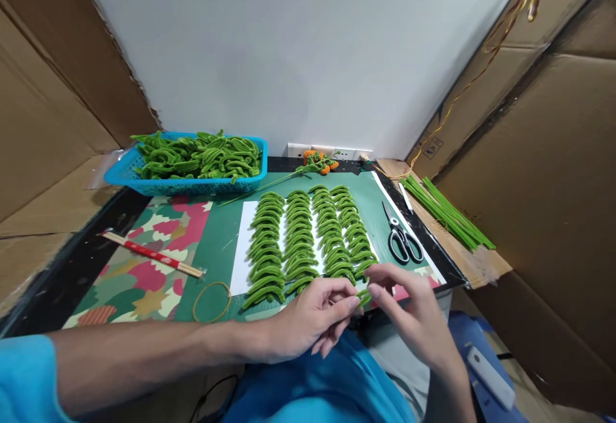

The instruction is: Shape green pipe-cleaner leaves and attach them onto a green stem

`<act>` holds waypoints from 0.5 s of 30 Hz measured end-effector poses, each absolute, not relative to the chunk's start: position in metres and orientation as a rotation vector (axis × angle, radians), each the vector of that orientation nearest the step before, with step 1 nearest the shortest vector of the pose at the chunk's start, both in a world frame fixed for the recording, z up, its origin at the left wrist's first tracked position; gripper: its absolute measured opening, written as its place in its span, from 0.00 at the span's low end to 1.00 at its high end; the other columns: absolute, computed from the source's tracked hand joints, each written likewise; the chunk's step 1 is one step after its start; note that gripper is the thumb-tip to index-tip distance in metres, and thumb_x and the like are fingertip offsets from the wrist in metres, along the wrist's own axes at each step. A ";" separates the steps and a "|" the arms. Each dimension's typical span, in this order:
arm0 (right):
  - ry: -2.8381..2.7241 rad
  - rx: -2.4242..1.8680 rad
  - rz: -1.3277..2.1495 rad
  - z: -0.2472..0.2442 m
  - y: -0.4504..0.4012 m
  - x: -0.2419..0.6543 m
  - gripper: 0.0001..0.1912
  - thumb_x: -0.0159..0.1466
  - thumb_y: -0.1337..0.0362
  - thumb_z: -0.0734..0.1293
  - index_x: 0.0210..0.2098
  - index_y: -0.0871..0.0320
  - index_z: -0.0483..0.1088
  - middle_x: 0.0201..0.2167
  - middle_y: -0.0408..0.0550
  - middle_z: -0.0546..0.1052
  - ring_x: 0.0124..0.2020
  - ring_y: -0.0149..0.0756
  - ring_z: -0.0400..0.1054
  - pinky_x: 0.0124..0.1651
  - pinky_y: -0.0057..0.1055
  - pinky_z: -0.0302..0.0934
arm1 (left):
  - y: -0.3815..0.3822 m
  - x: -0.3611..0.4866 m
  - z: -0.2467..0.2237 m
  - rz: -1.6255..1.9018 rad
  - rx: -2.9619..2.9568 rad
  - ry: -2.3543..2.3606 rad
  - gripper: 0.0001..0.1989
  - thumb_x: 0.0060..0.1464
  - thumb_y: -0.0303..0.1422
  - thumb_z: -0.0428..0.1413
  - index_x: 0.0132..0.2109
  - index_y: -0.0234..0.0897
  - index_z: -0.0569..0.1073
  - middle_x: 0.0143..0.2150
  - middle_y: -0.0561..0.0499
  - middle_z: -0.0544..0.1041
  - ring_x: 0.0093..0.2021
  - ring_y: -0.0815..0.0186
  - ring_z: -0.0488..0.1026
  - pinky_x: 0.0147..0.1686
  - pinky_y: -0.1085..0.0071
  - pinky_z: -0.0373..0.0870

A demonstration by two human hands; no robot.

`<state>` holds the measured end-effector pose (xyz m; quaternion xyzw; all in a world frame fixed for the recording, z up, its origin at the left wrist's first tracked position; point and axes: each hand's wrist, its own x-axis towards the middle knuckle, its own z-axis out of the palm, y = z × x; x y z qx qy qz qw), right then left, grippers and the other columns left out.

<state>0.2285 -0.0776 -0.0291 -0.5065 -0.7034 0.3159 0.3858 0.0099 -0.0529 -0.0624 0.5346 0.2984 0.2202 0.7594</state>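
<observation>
Just beyond my lap, a small green fuzzy pipe-cleaner leaf point(364, 298) is pinched between the thumb and fingers of my left hand point(312, 314). My right hand point(411, 304) is at the leaf's other end, its thumb and index finger curled close around it; the exact contact is partly hidden. Past both hands, several columns of curved green pipe-cleaner leaves point(299, 230) lie on white paper point(240, 262), overlapping in neat rows. The nearest leaves of the right-hand columns are partly covered by my fingers.
A blue basket point(192, 185) heaped with green fuzzy pieces stands at the back left. Black-handled scissors point(402, 237), a white pen-like tool point(405, 197) and green stems point(447, 214) lie right. Wrapped chopsticks point(151, 254), a rubber band-like ring point(212, 301) and an orange flower stem point(320, 163) also lie there.
</observation>
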 end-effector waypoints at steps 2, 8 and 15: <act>-1.769 -1.246 0.888 -0.033 -0.085 0.219 0.10 0.74 0.57 0.70 0.43 0.55 0.80 0.35 0.47 0.83 0.35 0.37 0.76 0.39 0.30 0.67 | -0.054 0.010 -0.062 0.489 1.169 0.653 0.25 0.66 0.57 0.58 0.42 0.39 0.68 0.22 0.61 0.68 0.15 0.75 0.64 0.14 0.82 0.59; -1.445 -1.112 1.057 -0.048 -0.074 0.214 0.09 0.69 0.57 0.75 0.36 0.56 0.84 0.28 0.46 0.83 0.25 0.33 0.73 0.28 0.27 0.66 | -0.048 0.007 -0.040 0.527 1.373 0.736 0.22 0.70 0.53 0.56 0.41 0.37 0.71 0.24 0.59 0.71 0.17 0.77 0.65 0.18 0.81 0.59; -1.377 -1.180 0.880 -0.040 -0.033 0.228 0.14 0.67 0.53 0.76 0.34 0.58 0.83 0.23 0.46 0.79 0.20 0.33 0.69 0.23 0.28 0.63 | -0.013 -0.002 -0.018 0.591 1.470 0.852 0.22 0.69 0.52 0.57 0.40 0.37 0.70 0.24 0.58 0.73 0.16 0.74 0.69 0.16 0.80 0.61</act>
